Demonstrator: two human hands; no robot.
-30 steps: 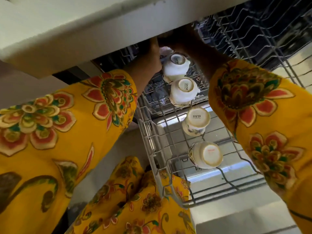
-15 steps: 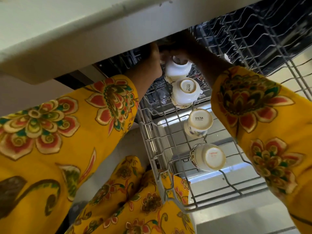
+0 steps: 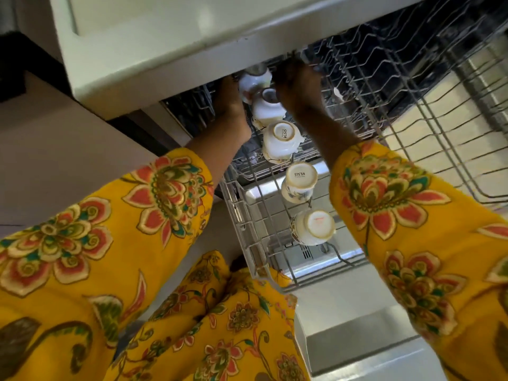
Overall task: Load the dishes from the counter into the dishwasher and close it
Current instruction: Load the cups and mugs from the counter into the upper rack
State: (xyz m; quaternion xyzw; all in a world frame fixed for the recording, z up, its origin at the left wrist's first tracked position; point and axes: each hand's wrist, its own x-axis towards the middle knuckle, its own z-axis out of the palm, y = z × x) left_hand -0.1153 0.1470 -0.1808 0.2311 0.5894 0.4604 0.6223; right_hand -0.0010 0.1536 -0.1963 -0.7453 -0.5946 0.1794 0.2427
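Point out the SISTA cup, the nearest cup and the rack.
SISTA cup [image 3: 301,176], head view: its upturned base.
nearest cup [image 3: 319,223], head view: its upturned base.
rack [image 3: 242,215], head view: left side wires.

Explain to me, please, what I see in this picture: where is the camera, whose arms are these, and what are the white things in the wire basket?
The camera sits on a person's head and looks down, so the arms in yellow flowered sleeves are that person's own. The wire basket is a pulled-out dishwasher rack under the counter. White cups stand in it in a row, bottoms up; the nearest cup is closest to the body. The left hand and right hand reach the far cup under the counter edge; their grip is too dark to judge.
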